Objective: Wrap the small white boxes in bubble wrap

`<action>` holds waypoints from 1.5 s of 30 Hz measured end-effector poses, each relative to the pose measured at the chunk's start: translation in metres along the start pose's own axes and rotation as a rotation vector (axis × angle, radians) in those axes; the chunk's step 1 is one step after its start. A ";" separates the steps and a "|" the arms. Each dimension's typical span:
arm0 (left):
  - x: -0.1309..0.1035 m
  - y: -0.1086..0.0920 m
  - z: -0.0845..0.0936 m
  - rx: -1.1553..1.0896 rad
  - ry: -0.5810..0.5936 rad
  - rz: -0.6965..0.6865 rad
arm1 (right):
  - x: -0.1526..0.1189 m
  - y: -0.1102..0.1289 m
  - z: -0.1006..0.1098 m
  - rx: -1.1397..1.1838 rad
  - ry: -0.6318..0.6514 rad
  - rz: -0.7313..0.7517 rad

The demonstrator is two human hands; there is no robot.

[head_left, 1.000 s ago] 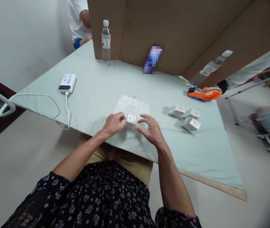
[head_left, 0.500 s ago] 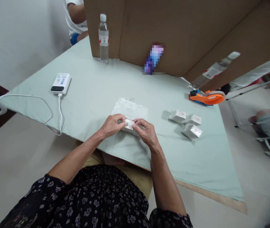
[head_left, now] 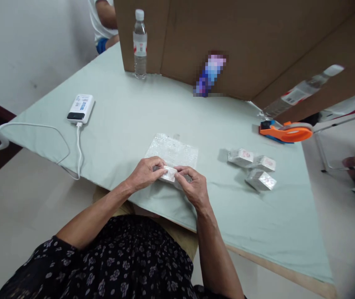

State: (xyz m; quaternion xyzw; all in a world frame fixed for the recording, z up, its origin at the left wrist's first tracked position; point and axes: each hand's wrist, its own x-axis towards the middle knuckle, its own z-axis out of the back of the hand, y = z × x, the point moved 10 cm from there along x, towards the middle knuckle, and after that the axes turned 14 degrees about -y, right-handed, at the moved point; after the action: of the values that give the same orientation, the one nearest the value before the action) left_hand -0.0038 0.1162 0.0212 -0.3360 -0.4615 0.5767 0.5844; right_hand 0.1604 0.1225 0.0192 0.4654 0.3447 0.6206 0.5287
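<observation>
A small white box (head_left: 169,175) is held between my two hands near the table's front edge. My left hand (head_left: 147,173) grips its left side with thumb and fingers, and my right hand (head_left: 193,182) pinches its right side. Just beyond the box a sheet of clear bubble wrap (head_left: 173,150) lies flat on the table, its near part hidden by the box and my hands. To the right, three wrapped white boxes (head_left: 240,157) sit close together.
On the green tablecloth (head_left: 112,112) are a white power bank (head_left: 81,109) with a cable and an orange tape dispenser (head_left: 289,133). Bottles (head_left: 140,47) stand by a cardboard partition (head_left: 177,37), where a blurred phone-like object (head_left: 210,75) leans. A person's arm (head_left: 106,14) shows behind.
The view has shifted slightly, so table objects appear a little lower and farther right. Both hands keep their hold on the small white box.
</observation>
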 end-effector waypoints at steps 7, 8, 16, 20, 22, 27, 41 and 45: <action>0.002 0.004 -0.004 0.013 0.007 0.030 | 0.000 -0.006 -0.001 -0.012 -0.006 0.000; 0.002 0.005 -0.004 0.019 0.008 0.034 | 0.000 -0.007 -0.001 -0.015 0.000 0.000; 0.002 0.010 -0.003 0.047 0.021 0.080 | -0.020 0.066 0.033 -0.392 -0.290 0.489; 0.002 0.009 -0.005 0.040 0.022 0.068 | -0.046 0.093 -0.006 -0.503 -0.054 0.719; 0.003 0.009 -0.005 0.038 0.027 0.064 | -0.050 0.087 -0.022 -0.570 0.020 0.732; 0.001 0.009 0.008 0.101 0.066 0.062 | -0.049 0.067 -0.033 -0.662 0.094 0.702; -0.009 0.033 0.059 0.460 -0.157 0.224 | -0.042 0.064 -0.045 -0.785 0.172 0.693; -0.020 0.038 0.068 0.529 -0.079 0.326 | -0.041 0.064 -0.046 -0.795 0.170 0.698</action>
State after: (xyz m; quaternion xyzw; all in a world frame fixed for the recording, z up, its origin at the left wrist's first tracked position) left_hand -0.0789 0.0914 0.0070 -0.2193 -0.2580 0.7754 0.5330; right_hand 0.0958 0.0724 0.0546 0.2646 -0.0506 0.8776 0.3965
